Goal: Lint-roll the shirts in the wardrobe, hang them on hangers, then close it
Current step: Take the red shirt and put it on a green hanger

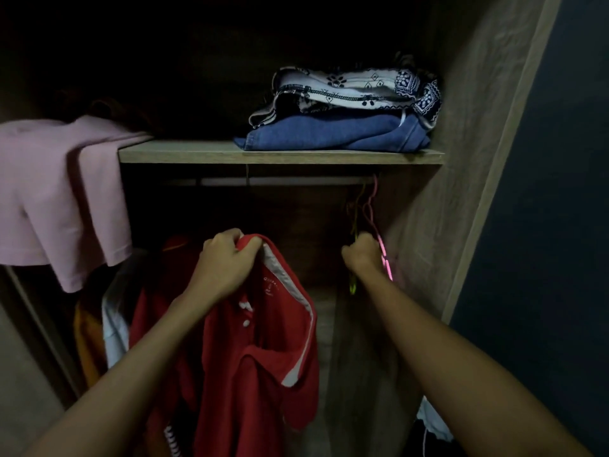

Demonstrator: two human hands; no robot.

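Observation:
My left hand (227, 262) grips a red polo shirt (260, 367) by its collar, and the shirt hangs down in front of the open wardrobe. My right hand (362, 253) is closed around hangers at the right end of the rail (280, 182): a pink hanger (384, 252) and a yellow-green hanger (353, 285) beside it. Both hangers still hook over the rail. A pink shirt (62, 192) drapes over the left end of the shelf (184, 152).
Folded blue jeans (333, 133) with a patterned black-and-white cloth (356, 87) on top lie on the shelf at right. Orange and white garments (102, 331) hang low at left. The wardrobe's side wall (461, 159) stands at right, with a dark wall beyond.

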